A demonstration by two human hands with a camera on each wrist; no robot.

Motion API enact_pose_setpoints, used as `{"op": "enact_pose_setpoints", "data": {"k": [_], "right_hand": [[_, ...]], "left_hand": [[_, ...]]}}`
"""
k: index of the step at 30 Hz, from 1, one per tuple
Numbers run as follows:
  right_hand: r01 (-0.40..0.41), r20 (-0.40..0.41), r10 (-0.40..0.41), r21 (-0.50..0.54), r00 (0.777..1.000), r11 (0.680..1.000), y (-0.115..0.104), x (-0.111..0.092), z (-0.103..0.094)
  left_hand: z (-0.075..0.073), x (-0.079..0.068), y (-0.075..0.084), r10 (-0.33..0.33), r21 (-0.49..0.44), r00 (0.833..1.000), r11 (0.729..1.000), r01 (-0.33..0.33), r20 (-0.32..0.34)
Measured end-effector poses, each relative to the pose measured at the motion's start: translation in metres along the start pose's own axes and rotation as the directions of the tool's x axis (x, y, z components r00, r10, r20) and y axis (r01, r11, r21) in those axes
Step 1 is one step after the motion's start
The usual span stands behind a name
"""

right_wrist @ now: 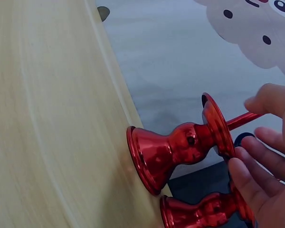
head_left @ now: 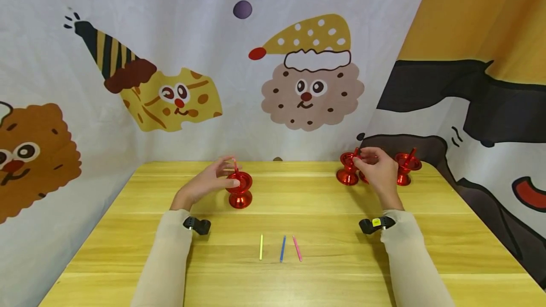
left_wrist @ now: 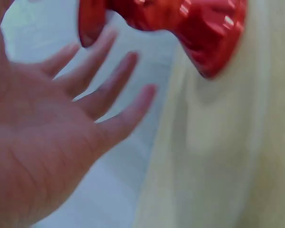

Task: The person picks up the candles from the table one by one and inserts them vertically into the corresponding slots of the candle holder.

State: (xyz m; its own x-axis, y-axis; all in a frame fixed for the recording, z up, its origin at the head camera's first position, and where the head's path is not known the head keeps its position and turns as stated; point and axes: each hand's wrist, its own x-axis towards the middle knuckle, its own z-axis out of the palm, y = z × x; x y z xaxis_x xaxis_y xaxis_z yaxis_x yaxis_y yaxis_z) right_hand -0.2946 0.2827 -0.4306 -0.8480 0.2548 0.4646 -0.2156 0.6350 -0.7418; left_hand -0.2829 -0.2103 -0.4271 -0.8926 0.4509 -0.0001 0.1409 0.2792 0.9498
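Observation:
A shiny red candle holder stands on the table at left with a slim candle-like stick in its dish. My left hand is around the dish, thumb at its near rim; in the left wrist view its fingers are spread. Three more red holders stand in a group at back right. Beside the leftmost, a red holder, is my right hand. The thumb overlaps the tip of its red stick in the right wrist view, with the other fingers apart. The middle holder is mostly hidden in the head view.
The far-right red holder also carries a red stick. Nearer on the wooden table lie a yellow stick, a blue stick and a pink stick. A printed cloth hangs behind the table.

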Motion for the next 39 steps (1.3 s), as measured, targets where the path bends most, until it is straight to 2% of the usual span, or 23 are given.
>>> {"op": "enact_pose_setpoints", "data": {"k": [2,4,6,9,12,14,16,19,24,26,28,30,35,39], "right_hand": [[0.013,0.046,-0.012,-0.02,0.999,1.0,0.001,0.001,-0.001],[0.031,0.09,-0.027,-0.041,0.996,0.999,0.0,0.003,-0.002],[0.042,0.127,-0.035,-0.053,0.991,0.998,0.0,0.004,-0.003],[0.054,0.175,-0.038,-0.086,0.984,0.995,-0.002,0.005,-0.003],[0.058,0.21,-0.029,-0.131,0.977,0.99,-0.003,0.006,-0.002],[0.06,0.225,-0.025,-0.151,0.974,0.987,-0.003,0.006,-0.002],[0.054,0.232,-0.016,-0.157,0.972,0.986,-0.004,0.005,-0.002],[0.046,0.246,-0.007,-0.155,0.969,0.987,-0.004,0.004,-0.002],[0.042,0.266,0.001,-0.155,0.964,0.987,-0.003,0.003,-0.002],[0.043,0.276,0.0,-0.15,0.961,0.988,-0.003,0.003,-0.002],[0.05,0.292,-0.007,-0.139,0.956,0.989,-0.004,0.004,-0.001],[0.063,0.32,-0.021,-0.123,0.947,0.99,-0.006,0.005,0.001],[0.08,0.41,-0.053,-0.05,0.911,0.996,-0.009,0.004,0.001],[0.058,0.488,-0.061,0.021,0.871,0.998,-0.011,0.001,0.0]], "left_hand": [[0.0,0.0,0.01,0.076,-0.011,0.994,0.997,-0.077,-0.08],[0.001,0.001,0.021,0.164,0.004,0.972,0.986,-0.165,-0.168],[0.003,0.0,0.033,0.244,0.026,0.937,0.969,-0.245,-0.25],[0.009,-0.001,0.053,0.36,0.098,0.871,0.932,-0.348,-0.333],[0.019,-0.004,0.072,0.46,0.158,0.811,0.887,-0.433,-0.361],[0.028,-0.005,0.083,0.51,0.187,0.782,0.86,-0.476,-0.357],[0.036,-0.005,0.091,0.548,0.213,0.765,0.837,-0.505,-0.339],[0.049,-0.003,0.097,0.584,0.267,0.757,0.81,-0.522,-0.294],[0.071,0.002,0.101,0.615,0.298,0.759,0.781,-0.549,-0.213],[0.08,0.004,0.101,0.613,0.279,0.768,0.782,-0.557,-0.187],[0.089,0.006,0.101,0.597,0.257,0.785,0.794,-0.55,-0.165],[0.098,0.007,0.1,0.562,0.233,0.815,0.819,-0.524,-0.143],[0.123,0.011,0.097,0.414,0.185,0.908,0.898,-0.399,-0.055],[0.137,0.015,0.091,0.277,0.179,0.961,0.944,-0.276,0.015]]}}
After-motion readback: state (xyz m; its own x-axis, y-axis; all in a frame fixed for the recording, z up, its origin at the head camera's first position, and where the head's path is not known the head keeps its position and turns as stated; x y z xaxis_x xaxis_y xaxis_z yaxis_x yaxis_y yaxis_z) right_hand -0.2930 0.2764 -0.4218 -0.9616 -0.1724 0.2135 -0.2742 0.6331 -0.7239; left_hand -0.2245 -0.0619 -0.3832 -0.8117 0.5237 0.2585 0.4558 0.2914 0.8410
